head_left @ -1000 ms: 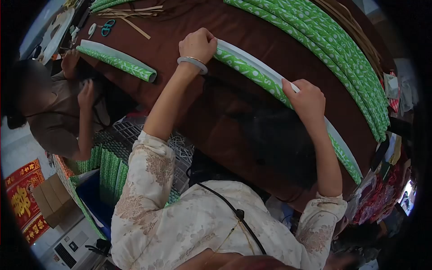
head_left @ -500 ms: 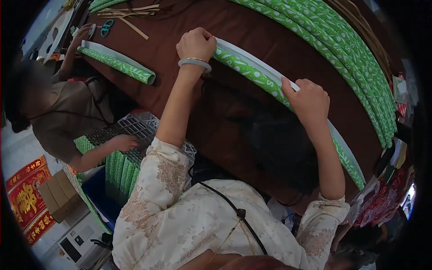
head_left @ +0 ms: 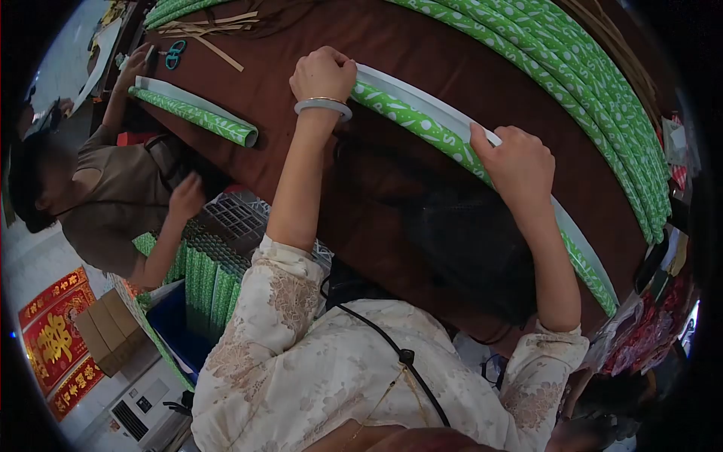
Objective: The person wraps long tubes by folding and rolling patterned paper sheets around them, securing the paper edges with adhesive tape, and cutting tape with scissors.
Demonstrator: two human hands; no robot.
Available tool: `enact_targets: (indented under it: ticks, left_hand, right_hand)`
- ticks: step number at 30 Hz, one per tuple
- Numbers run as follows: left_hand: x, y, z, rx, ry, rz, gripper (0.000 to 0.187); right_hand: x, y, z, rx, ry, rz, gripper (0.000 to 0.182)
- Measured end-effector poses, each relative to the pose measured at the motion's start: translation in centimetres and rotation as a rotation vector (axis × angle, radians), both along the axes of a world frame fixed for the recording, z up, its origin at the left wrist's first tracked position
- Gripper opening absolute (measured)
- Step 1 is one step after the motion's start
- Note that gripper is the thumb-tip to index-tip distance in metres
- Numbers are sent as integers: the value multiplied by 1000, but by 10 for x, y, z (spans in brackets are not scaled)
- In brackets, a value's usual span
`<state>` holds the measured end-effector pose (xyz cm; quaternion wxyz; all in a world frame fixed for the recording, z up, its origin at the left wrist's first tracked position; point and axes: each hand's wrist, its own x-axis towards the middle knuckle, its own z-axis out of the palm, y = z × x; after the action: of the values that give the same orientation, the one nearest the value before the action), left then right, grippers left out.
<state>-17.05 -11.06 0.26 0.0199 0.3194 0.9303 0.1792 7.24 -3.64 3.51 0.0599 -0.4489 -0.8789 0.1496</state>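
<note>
The left hand [head_left: 325, 74] is curled over the near end of a long green roll [head_left: 422, 128], its fingers bent down onto the paper and closed on it; a pale bangle [head_left: 322, 106] sits at the wrist. The right hand [head_left: 520, 167] grips the same roll further along, fingers wrapped over the top edge and thumb on the near side. Between the two hands the roll lies flat on the brown table [head_left: 376, 196], running diagonally away to the right, with a white strip [head_left: 444, 113] (the paper's plain inner face, it seems) showing along its far edge.

Past the right hand the roll runs on towards the table's right edge. Beyond it, well apart, a stack of finished green rolls [head_left: 587, 83] lies in a parallel sweep across the far side of the table.

To the left, a shorter green roll [head_left: 197, 117] lies on the table, and a co-worker's hand [head_left: 135, 64] rests at its far end, near a pair of teal scissors [head_left: 175, 53] and some tan strips [head_left: 215, 30]. The co-worker's other hand [head_left: 186, 197] is raised by the table's edge, above upright green rolls in a crate [head_left: 211, 279]. Red banners [head_left: 53, 331] and a cardboard box [head_left: 105, 331] lie on the floor below.
</note>
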Motion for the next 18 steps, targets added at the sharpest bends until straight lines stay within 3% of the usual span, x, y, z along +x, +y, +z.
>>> enact_targets:
  ticks: [18]
  left_hand:
    - [5, 2, 1, -18, -40, 105, 12]
  right_hand:
    - [-1, 6, 3, -142, -79, -60, 50]
